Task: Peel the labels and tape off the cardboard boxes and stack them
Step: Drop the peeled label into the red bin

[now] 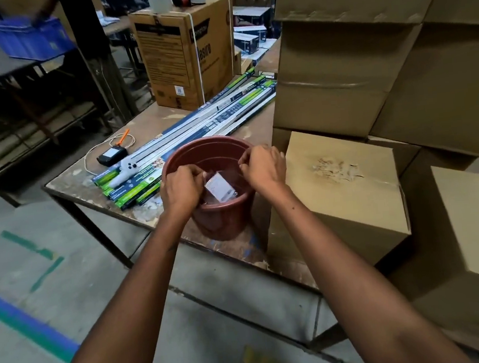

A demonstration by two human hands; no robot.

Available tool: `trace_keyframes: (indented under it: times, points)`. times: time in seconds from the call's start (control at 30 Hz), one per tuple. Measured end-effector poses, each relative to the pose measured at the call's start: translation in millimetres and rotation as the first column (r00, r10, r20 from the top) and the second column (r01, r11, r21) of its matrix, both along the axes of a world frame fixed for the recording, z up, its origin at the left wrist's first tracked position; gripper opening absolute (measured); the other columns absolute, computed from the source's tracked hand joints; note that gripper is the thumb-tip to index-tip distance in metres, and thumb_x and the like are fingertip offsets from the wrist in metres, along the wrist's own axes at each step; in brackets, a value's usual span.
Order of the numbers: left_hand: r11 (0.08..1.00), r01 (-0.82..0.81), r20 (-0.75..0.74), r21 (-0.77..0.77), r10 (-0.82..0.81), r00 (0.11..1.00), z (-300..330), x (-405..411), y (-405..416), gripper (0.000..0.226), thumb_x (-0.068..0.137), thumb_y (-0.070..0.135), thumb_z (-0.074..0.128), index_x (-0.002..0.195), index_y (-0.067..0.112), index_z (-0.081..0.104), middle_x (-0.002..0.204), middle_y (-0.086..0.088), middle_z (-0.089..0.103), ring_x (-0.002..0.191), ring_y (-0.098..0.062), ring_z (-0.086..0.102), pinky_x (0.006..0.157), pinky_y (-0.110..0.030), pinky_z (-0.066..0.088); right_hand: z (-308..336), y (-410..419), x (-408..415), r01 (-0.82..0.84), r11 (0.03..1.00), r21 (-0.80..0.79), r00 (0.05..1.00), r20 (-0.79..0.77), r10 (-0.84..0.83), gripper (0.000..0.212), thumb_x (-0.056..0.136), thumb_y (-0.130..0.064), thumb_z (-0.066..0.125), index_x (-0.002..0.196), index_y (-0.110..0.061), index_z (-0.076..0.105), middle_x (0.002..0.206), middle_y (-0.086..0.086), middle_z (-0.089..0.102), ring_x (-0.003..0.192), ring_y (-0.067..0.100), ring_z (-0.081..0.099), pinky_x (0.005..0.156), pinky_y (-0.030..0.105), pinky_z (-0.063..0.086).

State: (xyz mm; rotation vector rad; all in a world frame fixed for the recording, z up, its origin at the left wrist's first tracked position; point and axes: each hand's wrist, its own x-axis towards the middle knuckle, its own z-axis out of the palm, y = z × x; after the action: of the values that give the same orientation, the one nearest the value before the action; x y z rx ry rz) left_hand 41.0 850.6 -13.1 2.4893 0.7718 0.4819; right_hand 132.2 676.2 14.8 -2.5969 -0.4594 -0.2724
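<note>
Both hands over red bucket (173,169): left hand (179,186) and right hand (264,169) pinching peeled label (220,189), hanging between fingertips, inside rim. Box (347,198) just right of right fingers looks stripped, torn patch on top. Bin it, then stack, I guess.

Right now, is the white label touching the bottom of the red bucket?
Cannot tell. In the head view, both the left hand and right hand hold the white label over the red bucket, hiding any gap.
</note>
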Motion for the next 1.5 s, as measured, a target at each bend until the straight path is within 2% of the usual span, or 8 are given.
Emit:
trace_keyframes:
  times: [0.17,0.4,0.73,0.83,1.03,1.27,1.4,1.5]
  points:
    - [0.995,0.096,-0.028,0.028,-0.095,0.995,-7,7,1,0.019,0.108,0.033,0.062,0.117,0.03,0.079,0.112,0.0,0.081,0.117,-0.031,0.069,0.109,-0.046,0.03,-4,-3,5,-0.052,0.998,-0.02,0.999,0.005,0.052,0.003,0.093,-0.032,0.077,0.094,-0.034,0.08,0.112,-0.005,0.077,0.119,0.026,0.063,0.103,0.042,0.039]
    - [0.977,0.214,0.177,-0.016,-0.208,0.962,15,7,-30,0.02,0.106,0.034,0.061,0.119,0.03,0.076,0.113,0.001,0.082,0.11,-0.03,0.075,0.1,-0.047,0.054,2,-28,-12,-0.099,0.991,0.087,0.993,0.071,0.093,0.008,0.094,-0.033,0.076,0.101,-0.033,0.081,0.102,-0.01,0.078,0.111,0.021,0.065,0.099,0.04,0.038]
    - [0.832,0.554,0.465,0.044,-0.508,0.726,47,3,-206,0.019,0.106,0.018,0.062,0.118,0.022,0.076,0.111,0.01,0.079,0.1,-0.007,0.073,0.089,-0.025,0.054,19,-172,-64,-0.025,0.986,0.165,0.972,0.235,-0.015,0.019,0.104,-0.034,0.061,0.112,-0.024,0.075,0.11,-0.002,0.072,0.107,0.023,0.065,0.099,0.045,0.046]
    - [0.793,0.608,0.506,0.036,-0.539,0.673,38,7,-265,0.019,0.105,0.015,0.063,0.119,0.017,0.076,0.114,0.007,0.079,0.1,-0.01,0.073,0.093,-0.033,0.056,21,-231,-72,0.051,0.991,0.122,0.972,0.223,-0.077,0.021,0.106,-0.034,0.06,0.118,-0.024,0.074,0.113,-0.001,0.071,0.109,0.023,0.064,0.098,0.045,0.046]
    - [0.697,0.717,0.47,0.007,-0.635,0.613,24,6,-373,0.024,0.106,0.017,0.063,0.129,0.018,0.072,0.122,0.004,0.076,0.108,-0.012,0.072,0.098,-0.033,0.057,16,-345,-89,0.169,0.984,0.063,0.967,0.183,-0.178,0.022,0.106,-0.033,0.059,0.123,-0.024,0.071,0.114,-0.003,0.069,0.109,0.018,0.062,0.101,0.041,0.046]
    - [0.623,0.782,0.349,0.003,-0.733,0.583,17,-4,-467,0.031,0.109,0.021,0.061,0.139,0.017,0.068,0.132,-0.001,0.072,0.115,-0.013,0.067,0.099,-0.006,0.04,5,-441,-109,0.255,0.967,-0.007,0.954,0.166,-0.25,0.024,0.106,-0.027,0.061,0.127,-0.02,0.07,0.121,0.001,0.069,0.112,0.019,0.062,0.103,0.038,0.043]
    - [0.585,0.808,0.243,0.071,-0.796,0.554,5,-3,-500,0.039,0.112,0.034,0.052,0.148,0.023,0.06,0.142,0.0,0.068,0.125,-0.016,0.066,0.11,-0.034,0.052,-11,-482,-120,0.27,0.959,-0.086,0.954,0.156,-0.254,0.036,0.112,-0.032,0.048,0.143,-0.019,0.062,0.141,0.004,0.066,0.126,0.021,0.063,0.112,0.041,0.046]
    - [0.605,0.769,0.113,0.206,-0.796,0.595,-7,-6,-517,0.048,0.114,0.043,0.043,0.155,0.021,0.053,0.152,-0.001,0.062,0.139,-0.016,0.058,0.121,-0.042,0.043,-31,-502,-141,0.302,0.941,-0.153,0.952,0.099,-0.289,0.055,0.117,-0.045,0.028,0.161,-0.019,0.046,0.167,0.007,0.047,0.154,0.022,0.042,0.127,0.044,0.035]
